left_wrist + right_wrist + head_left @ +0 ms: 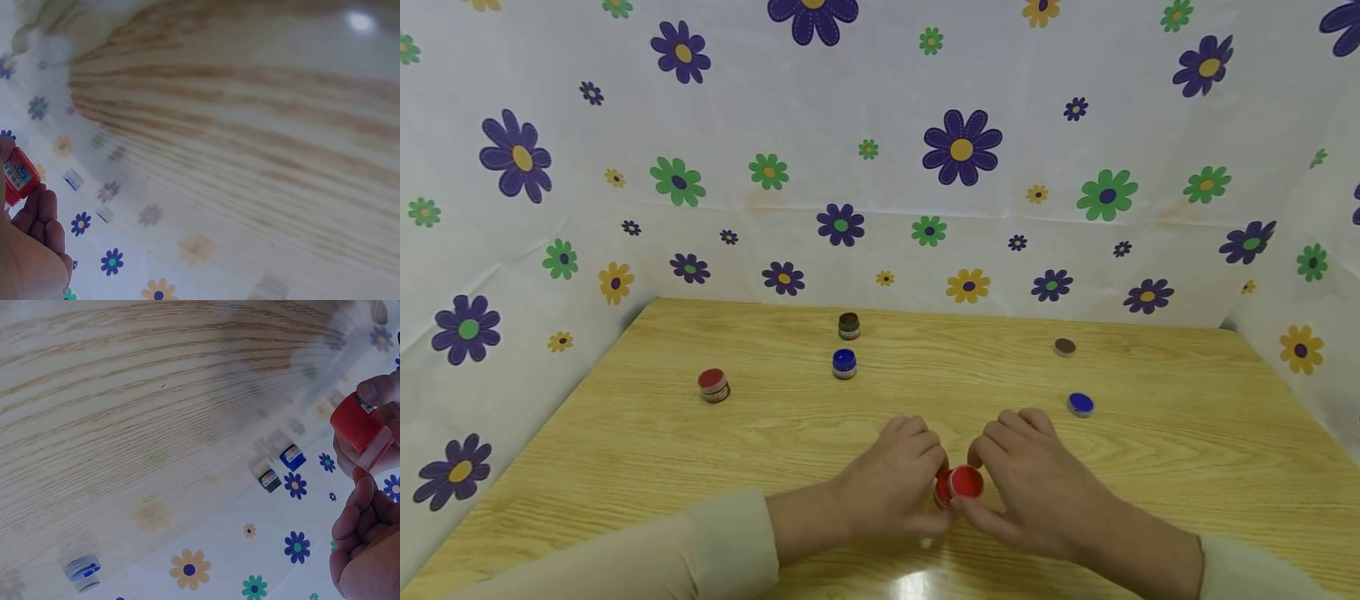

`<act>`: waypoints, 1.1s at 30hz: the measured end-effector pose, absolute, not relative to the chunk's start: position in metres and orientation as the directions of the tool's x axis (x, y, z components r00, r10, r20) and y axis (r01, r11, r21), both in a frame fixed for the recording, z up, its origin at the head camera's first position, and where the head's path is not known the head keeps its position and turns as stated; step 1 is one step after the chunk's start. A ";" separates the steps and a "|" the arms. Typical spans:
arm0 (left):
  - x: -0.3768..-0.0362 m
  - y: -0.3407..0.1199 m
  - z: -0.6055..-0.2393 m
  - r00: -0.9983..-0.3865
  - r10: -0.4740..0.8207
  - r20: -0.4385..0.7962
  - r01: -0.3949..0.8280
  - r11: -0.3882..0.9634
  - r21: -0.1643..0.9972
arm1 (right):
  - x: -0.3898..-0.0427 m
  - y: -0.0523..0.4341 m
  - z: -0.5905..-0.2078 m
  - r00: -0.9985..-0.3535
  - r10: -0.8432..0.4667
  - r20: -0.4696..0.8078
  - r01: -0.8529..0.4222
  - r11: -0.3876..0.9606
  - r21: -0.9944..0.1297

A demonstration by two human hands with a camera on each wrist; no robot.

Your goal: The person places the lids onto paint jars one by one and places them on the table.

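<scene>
Near the front of the table, my left hand (pixel 891 483) grips a small red paint jar (pixel 355 422), its label facing the left wrist camera. Between thumb and fingers, my right hand (pixel 1037 483) pinches a round lid (pixel 966 482) with a red inside. That lid is tilted and stands against or just beside the jar's mouth; whether they touch I cannot tell. In the head view the lid and left fingers partly hide the jar. The jar's threaded neck shows in the left wrist view, beside the left hand (pixel 31 250).
Farther back stand an uncovered blue jar (pixel 844 364) and a dark brown jar (pixel 848 326). A jar with a dark red top (pixel 713 385) is at the left. Blue (pixel 1081 405) and brown (pixel 1064 347) lids lie at the right. A flowered cloth (pixel 887 108) surrounds the wooden table (pixel 760 442).
</scene>
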State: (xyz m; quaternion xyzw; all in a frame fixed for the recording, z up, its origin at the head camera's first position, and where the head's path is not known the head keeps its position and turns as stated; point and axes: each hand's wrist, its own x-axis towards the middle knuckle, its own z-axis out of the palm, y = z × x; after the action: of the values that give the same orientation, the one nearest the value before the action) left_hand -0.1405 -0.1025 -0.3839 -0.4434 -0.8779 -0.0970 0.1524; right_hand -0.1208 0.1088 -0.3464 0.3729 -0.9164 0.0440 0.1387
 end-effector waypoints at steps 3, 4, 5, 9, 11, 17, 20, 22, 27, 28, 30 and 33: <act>-0.138 -0.102 -0.382 -0.570 0.751 0.333 0.804 0.594 0.037 | -0.120 0.107 -0.346 -0.683 -0.675 0.279 -0.699 0.715 0.022; -0.137 -0.102 -0.382 -0.575 0.752 0.324 0.801 0.597 0.035 | -0.120 0.107 -0.346 -0.685 -0.676 0.274 -0.699 0.715 0.018; -0.137 -0.102 -0.382 -0.576 0.753 0.319 0.800 0.599 0.031 | -0.119 0.106 -0.346 -0.685 -0.676 0.271 -0.699 0.715 0.015; -0.136 -0.103 -0.382 -0.580 0.756 0.302 0.797 0.604 0.019 | -0.119 0.105 -0.346 -0.689 -0.677 0.258 -0.699 0.715 0.009; -0.136 -0.103 -0.381 -0.575 0.760 0.302 0.800 0.600 0.012 | -0.118 0.104 -0.347 -0.686 -0.679 0.261 -0.702 0.712 0.008; -0.135 -0.104 -0.382 -0.537 0.774 0.336 0.821 0.570 -0.002 | -0.118 0.101 -0.348 -0.667 -0.688 0.285 -0.716 0.698 0.011; -0.135 -0.104 -0.382 -0.519 0.779 0.352 0.829 0.559 -0.016 | -0.118 0.101 -0.349 -0.657 -0.693 0.297 -0.721 0.692 0.020; -0.135 -0.104 -0.382 -0.513 0.780 0.359 0.831 0.556 -0.021 | -0.118 0.100 -0.350 -0.648 -0.697 0.306 -0.726 0.687 0.027; -0.136 -0.105 -0.384 -0.490 0.779 0.391 0.837 0.545 -0.037 | -0.120 0.101 -0.353 -0.612 -0.712 0.344 -0.743 0.667 0.057; -0.136 -0.105 -0.384 -0.484 0.779 0.398 0.839 0.543 -0.043 | -0.120 0.102 -0.353 -0.600 -0.717 0.354 -0.748 0.660 0.069; -0.136 -0.105 -0.385 -0.475 0.780 0.407 0.840 0.540 -0.053 | -0.120 0.102 -0.355 -0.574 -0.727 0.376 -0.758 0.646 0.093; -0.136 -0.105 -0.385 -0.473 0.779 0.411 0.839 0.541 -0.060 | -0.121 0.103 -0.357 -0.535 -0.741 0.407 -0.772 0.624 0.121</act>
State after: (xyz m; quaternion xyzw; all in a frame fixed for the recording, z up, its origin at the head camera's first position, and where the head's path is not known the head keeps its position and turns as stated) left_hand -0.1358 -0.1047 -0.3852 -0.4733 -0.8549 -0.0752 0.1988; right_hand -0.1211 0.1025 -0.3570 0.4320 -0.8753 0.0368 0.2143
